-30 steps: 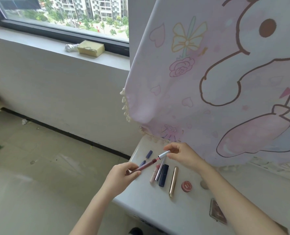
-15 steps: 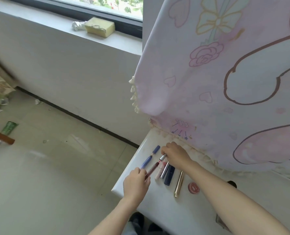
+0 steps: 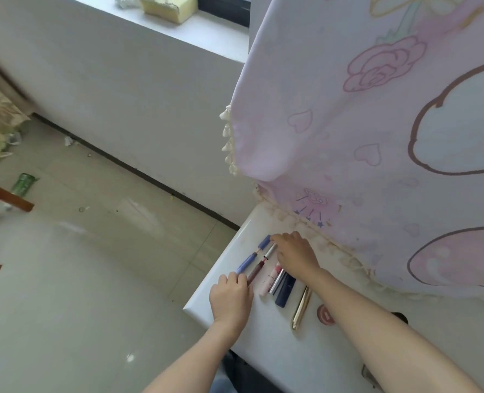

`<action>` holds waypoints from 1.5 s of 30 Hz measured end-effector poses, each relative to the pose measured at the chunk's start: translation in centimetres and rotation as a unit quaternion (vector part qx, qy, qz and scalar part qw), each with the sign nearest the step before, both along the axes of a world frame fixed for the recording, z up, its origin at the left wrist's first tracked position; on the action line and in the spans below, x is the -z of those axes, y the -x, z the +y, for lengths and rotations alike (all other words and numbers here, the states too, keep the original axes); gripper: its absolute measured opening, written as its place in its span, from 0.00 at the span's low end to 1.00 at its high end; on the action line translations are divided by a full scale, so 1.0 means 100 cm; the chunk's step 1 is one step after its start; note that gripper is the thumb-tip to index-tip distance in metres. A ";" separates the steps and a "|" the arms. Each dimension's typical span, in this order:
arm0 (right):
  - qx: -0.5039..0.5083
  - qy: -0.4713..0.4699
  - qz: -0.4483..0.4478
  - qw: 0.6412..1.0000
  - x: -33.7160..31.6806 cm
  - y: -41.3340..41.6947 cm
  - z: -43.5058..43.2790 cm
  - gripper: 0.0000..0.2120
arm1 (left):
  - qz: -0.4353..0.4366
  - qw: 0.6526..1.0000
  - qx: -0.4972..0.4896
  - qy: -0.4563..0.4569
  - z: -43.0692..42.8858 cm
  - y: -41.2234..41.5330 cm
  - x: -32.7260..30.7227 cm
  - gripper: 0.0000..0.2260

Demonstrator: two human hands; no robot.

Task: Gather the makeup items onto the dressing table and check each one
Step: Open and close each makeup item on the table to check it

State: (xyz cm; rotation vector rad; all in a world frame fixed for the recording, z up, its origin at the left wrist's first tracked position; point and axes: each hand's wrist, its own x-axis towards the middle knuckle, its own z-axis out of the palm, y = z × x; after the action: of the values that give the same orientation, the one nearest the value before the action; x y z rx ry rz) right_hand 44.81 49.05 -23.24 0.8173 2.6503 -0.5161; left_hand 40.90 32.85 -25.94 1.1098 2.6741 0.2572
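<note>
On the white dressing table several makeup sticks lie side by side: a blue pen, a dark red lip gloss with a silver cap, a pink tube, a silver tube, a navy tube and a gold tube. A round pink compact sits beside my right forearm. My left hand grips the lower end of the lip gloss. My right hand curls over its silver cap end, fingertips near the blue pen's top. The gloss lies low on the tabletop.
A pink cartoon-print cloth hangs over the table's back. A yellow sponge lies on the window sill. On the floor at left are a green can and a wooden furniture leg. The table's corner edge is just left of my left hand.
Both hands have lowered the lip gloss from the air down into the row on the table, between the blue pen and the pink tube. The camera has tilted down and moved closer.
</note>
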 end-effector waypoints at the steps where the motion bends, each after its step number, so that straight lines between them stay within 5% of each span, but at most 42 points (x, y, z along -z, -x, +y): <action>1: 0.014 0.002 -0.001 1.000 0.001 -0.003 0.002 0.23 | -0.001 1.000 -0.003 0.000 -0.001 -0.001 0.001 0.07; 8: 0.071 -0.009 -0.038 0.997 0.005 -0.019 0.020 0.17 | 0.013 0.998 0.034 -0.042 0.005 -0.009 0.000 0.08; 18: -0.056 -0.034 -0.082 0.994 0.002 -0.018 -0.003 0.15 | -0.056 0.997 0.053 -0.008 0.019 -0.021 -0.007 0.14; 20: -0.052 -0.028 -0.094 0.994 0.000 -0.020 -0.009 0.15 | -0.064 0.997 0.031 -0.008 0.015 -0.023 -0.003 0.34; 21: -0.047 -0.021 -0.094 0.994 -0.003 -0.021 -0.012 0.16 | -0.038 0.999 0.036 -0.001 0.014 -0.024 0.000 0.35; 25: 0.023 0.020 -0.031 0.999 -0.025 -0.026 -0.021 0.15 | -0.024 0.998 -0.007 -0.063 0.012 -0.027 -0.020 0.11; 28: 0.174 0.120 0.045 0.976 -0.048 -0.032 -0.022 0.18 | -0.006 0.986 0.035 -0.162 0.006 -0.025 -0.030 0.11; 31: 0.220 0.165 0.036 0.961 -0.074 -0.036 -0.023 0.22 | 0.006 0.964 0.068 -0.258 0.000 -0.021 -0.049 0.03; 45: 0.239 0.166 0.269 0.918 -0.152 -0.058 -0.050 0.20 | -0.122 0.906 0.201 -0.353 -0.016 0.013 -0.130 0.08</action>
State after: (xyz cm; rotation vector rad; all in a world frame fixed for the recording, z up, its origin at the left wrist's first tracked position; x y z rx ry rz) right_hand 50.56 44.06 -8.06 1.3720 2.6727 -1.4592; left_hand 39.62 31.22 -12.90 1.6481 2.0843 1.2543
